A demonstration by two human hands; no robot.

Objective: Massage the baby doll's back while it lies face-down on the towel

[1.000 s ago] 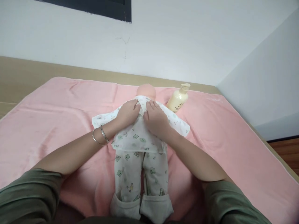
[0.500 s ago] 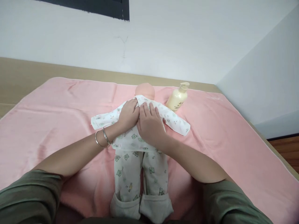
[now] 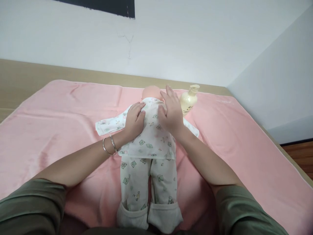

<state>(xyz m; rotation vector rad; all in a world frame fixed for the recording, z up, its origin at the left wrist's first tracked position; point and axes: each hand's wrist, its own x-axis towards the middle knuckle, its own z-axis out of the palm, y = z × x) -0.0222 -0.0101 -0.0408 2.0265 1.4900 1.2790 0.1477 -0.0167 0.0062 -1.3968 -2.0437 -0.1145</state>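
Head view: the left hand (image 3: 135,120) rests on the thin printed shirt (image 3: 152,138), fingers close together; the right hand (image 3: 173,114), fingers slightly apart, is over its shoulder, contact unclear. Flat, light palms should avoid creasing. The shirt lies over a round-headed doll (image 3: 150,92) on a soft pink blanket (image 3: 70,130).

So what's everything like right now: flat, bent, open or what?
Bald, pink-headed doll: lying down, dressed.
White printed cloth top: on the doll, sleeves spread outward.
White printed cloth trousers: on, legs straight.
Pale yellow pump bottle: pump head on.
Pink cloth blanket: spread out, creased.
Silver metal bangles: around the left wrist.
Left hand: laid on the top.
Right hand: open.
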